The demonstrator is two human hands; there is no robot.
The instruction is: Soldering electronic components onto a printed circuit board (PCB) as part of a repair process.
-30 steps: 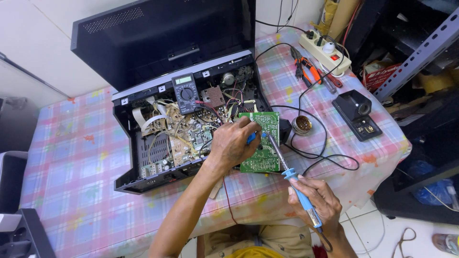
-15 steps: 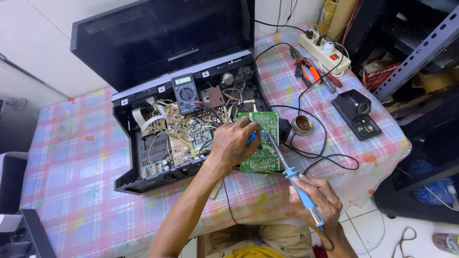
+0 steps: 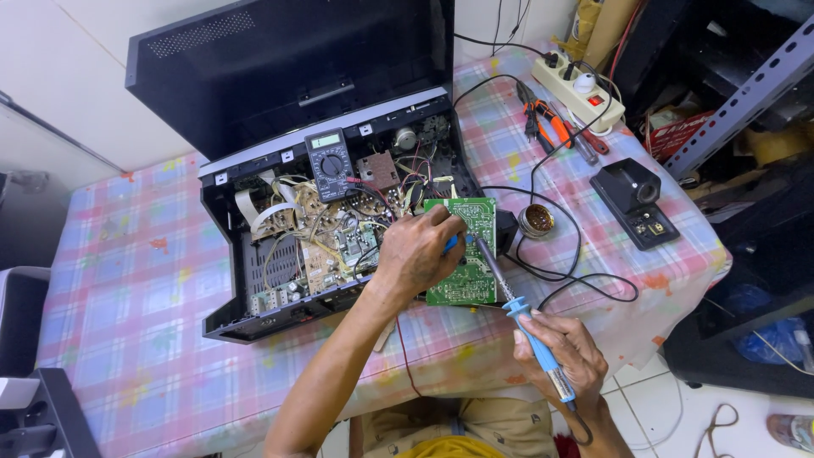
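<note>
Near the table's (image 3: 127, 280) front edge, the left hand (image 3: 415, 250) presses closed fingers onto the green rectangular circuit board (image 3: 465, 254) beside the opened black chassis (image 3: 280, 254). The right hand (image 3: 564, 356) is clamped around a blue-handled soldering iron (image 3: 530, 326), tip touching the board.

Blue-handled soldering iron (image 3: 519, 314) tip rests on tilted green circuit board (image 3: 471, 271).

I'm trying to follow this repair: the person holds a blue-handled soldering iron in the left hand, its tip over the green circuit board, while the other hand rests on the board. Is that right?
Not quite. The head view shows the blue-handled soldering iron in the right hand, not the left. Its tip does reach over the green circuit board, and it is the left hand that rests on the board.
</note>
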